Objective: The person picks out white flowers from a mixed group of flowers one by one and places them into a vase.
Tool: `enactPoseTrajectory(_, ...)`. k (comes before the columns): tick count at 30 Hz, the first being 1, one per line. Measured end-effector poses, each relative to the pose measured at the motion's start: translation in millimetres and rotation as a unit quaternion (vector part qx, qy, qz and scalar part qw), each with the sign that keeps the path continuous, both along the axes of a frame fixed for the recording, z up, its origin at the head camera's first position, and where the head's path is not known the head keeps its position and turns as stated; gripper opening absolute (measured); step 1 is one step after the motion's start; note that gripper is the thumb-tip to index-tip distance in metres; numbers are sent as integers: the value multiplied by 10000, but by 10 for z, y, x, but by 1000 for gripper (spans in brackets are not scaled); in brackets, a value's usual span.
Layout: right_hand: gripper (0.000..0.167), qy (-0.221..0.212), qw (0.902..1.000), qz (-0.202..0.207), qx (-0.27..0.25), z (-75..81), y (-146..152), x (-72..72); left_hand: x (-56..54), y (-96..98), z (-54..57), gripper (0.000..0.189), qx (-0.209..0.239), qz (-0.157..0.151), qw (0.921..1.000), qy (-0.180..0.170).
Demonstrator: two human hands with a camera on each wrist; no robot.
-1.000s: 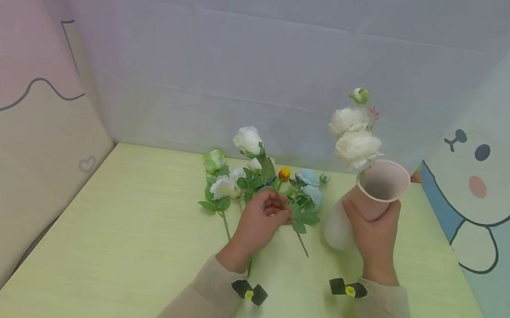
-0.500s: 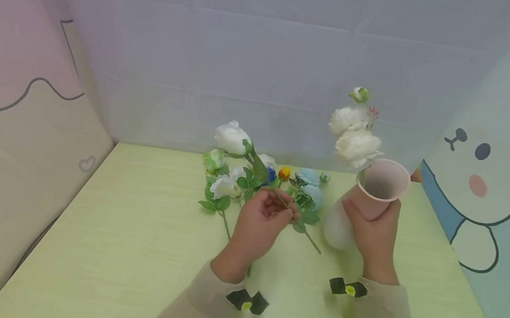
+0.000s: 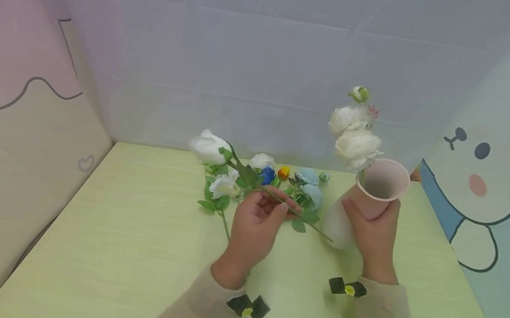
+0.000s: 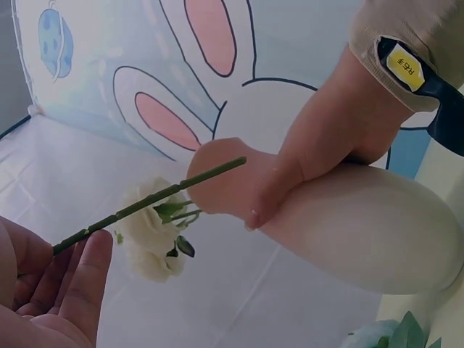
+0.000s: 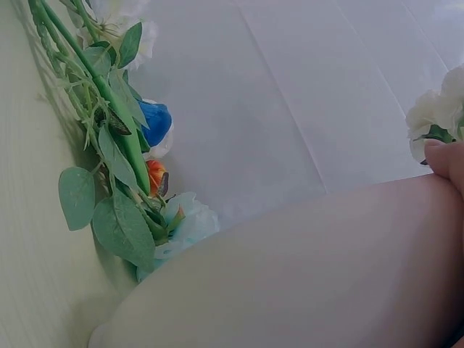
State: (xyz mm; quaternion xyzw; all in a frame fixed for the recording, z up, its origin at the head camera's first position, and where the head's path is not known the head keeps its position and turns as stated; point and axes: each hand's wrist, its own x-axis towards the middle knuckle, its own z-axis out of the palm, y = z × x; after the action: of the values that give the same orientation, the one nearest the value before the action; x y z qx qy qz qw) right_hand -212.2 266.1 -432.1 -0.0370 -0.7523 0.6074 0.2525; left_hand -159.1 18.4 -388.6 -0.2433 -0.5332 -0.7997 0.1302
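Left hand (image 3: 253, 223) pinches a white rose (image 3: 210, 148), seemingly lightly; right hand (image 3: 375, 242) grips a tilted vase (image 3: 371, 205); the rose, top-heavy, could twist loose.

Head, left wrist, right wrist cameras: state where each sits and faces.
Head: on the head, facing forward-down; left grip, right grip, sleeves show.
Left wrist: on that wrist, facing rightward at the vase; both grips show.
Right wrist: on that wrist, facing past the vase to the blue flower; part of right grip shows.
Both wrist views share the vase.
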Motion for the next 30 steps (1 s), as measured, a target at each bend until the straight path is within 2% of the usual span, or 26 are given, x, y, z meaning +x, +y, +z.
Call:
enactPoseTrajectory(7, 90, 54, 9999, 60, -110, -11, 12, -10, 46, 19, 33, 13, 137, 36, 9995, 283)
enactPoseTrajectory(15, 87, 83, 9999, 74, 25, 32, -16, 33, 105, -42, 116, 13, 218, 357, 9988, 257)
enactPoseTrajectory(22, 88, 113, 9999, 90, 17, 29, -14, 17, 68, -11, 89, 9, 314, 414, 9963, 681)
enactPoseTrajectory(30, 89, 141, 9999, 100, 5, 8, -2, 10, 16, 41, 131, 8, 136, 494, 9962, 706)
